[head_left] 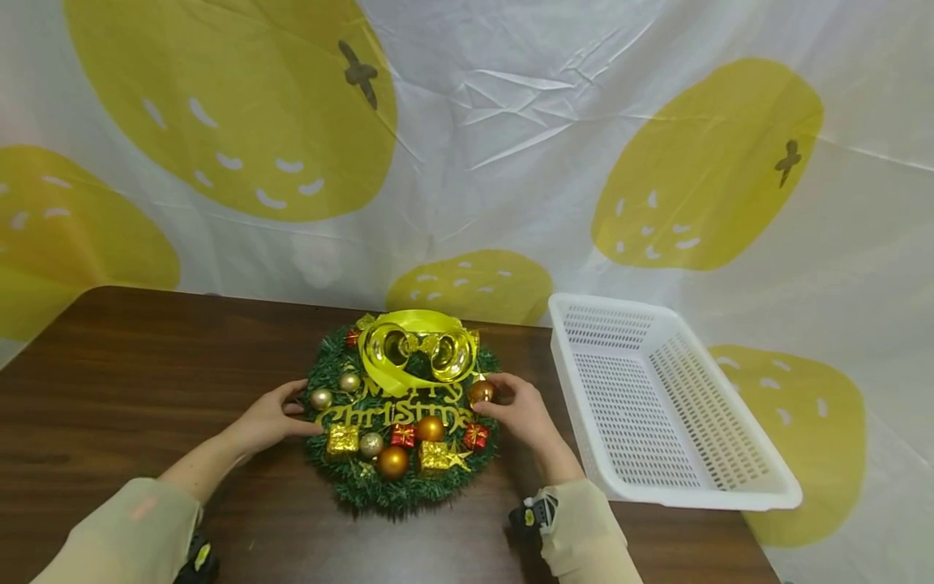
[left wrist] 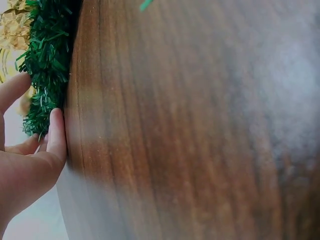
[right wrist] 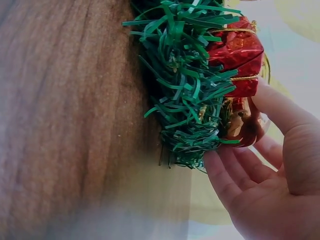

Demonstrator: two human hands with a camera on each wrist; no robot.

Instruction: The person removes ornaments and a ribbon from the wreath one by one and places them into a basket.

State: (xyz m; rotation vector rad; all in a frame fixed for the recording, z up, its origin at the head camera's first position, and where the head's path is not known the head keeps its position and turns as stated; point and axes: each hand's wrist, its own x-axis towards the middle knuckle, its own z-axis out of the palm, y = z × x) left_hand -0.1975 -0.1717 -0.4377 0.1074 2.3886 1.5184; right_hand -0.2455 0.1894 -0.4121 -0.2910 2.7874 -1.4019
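Note:
A green tinsel Christmas wreath (head_left: 409, 491) lies on the table between both hands. It bears gold "Merry Christmas" lettering (head_left: 397, 415), copper and gold balls, small gift boxes, and gold bells (head_left: 452, 358) under a yellow ribbon (head_left: 375, 369). My left hand (head_left: 264, 418) holds the wreath's left edge, thumb toward the front and fingers at the side. In the left wrist view its fingertips (left wrist: 56, 120) meet the tinsel low by the tabletop. At the right edge my right hand (head_left: 524, 410) grips the wreath beside a copper ball (head_left: 481, 393), its thumb near a red gift box (right wrist: 240, 57).
A white perforated plastic basket (head_left: 594, 438) stands to the right of the wreath. The dark wooden table (head_left: 146, 357) reaches back to a white curtain (head_left: 503, 178) with yellow fruit prints. A green tinsel scrap (left wrist: 145, 4) lies on the tabletop.

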